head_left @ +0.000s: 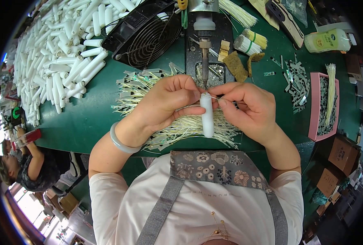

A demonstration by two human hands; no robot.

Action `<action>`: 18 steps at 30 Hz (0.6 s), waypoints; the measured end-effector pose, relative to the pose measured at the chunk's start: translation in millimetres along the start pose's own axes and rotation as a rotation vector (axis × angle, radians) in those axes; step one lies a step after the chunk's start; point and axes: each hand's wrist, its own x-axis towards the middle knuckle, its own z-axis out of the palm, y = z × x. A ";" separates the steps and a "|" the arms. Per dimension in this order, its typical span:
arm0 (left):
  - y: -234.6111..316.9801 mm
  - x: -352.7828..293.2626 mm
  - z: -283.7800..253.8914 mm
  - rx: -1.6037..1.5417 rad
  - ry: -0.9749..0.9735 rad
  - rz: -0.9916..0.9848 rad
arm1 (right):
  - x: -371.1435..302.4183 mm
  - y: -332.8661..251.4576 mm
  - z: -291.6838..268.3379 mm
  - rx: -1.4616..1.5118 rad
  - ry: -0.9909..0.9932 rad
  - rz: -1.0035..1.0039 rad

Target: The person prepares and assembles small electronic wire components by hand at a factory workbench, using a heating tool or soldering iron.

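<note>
White tube (pixel 207 118) btwn hands, iron (pixel 205 61) at its 12 o'clock. L hand (pixel 165 100), approx 10 o'clock, curled in, gripping tube's top; R hand (pixel 253 107), approx 2 o'clock, pinching thin wire (pixel 214 97).

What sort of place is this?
Likely a small electronics assembly workshop: what looks like a soldering iron stands over a green bench holding heaped white tubes and thin wires.
</note>
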 end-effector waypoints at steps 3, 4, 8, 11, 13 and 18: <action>-0.5 0.3 -0.4 0.013 0.019 0.009 | 0.3 -0.5 -0.1 -0.018 0.002 -0.003; 0.3 0.3 0.4 0.008 0.020 0.004 | 0.4 -0.7 -0.1 -0.023 0.004 -0.001; -1.1 2.9 -2.4 0.000 0.042 -0.005 | 2.0 -0.4 1.0 0.001 0.011 0.000; -0.9 4.5 -4.3 -0.006 0.062 -0.020 | 3.1 1.3 1.6 0.016 0.034 -0.011; 1.2 4.9 -3.2 -0.013 0.048 -0.021 | 4.1 2.0 0.6 -0.012 0.023 -0.008; 2.1 4.4 0.9 -0.029 0.075 -0.015 | 5.6 0.8 1.3 -0.009 0.042 -0.022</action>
